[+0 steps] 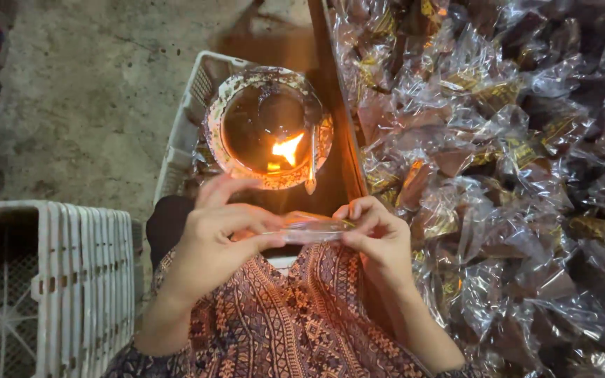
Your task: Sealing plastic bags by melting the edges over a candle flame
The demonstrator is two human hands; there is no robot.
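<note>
Just this side of the flame, the clear plastic packet could scorch or melt through, or fingertips could burn, if it tips too close to the fire. Left hand and right hand each pinch one end of it, fingers closed on the film, above the patterned lap. The flame sits in a foil-rimmed bowl; right of it lies a heap of wrapped sweets

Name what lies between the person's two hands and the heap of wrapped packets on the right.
In the head view, only the right hand borders the heap; nothing lies between. Both hands pinch a small clear packet.
</note>
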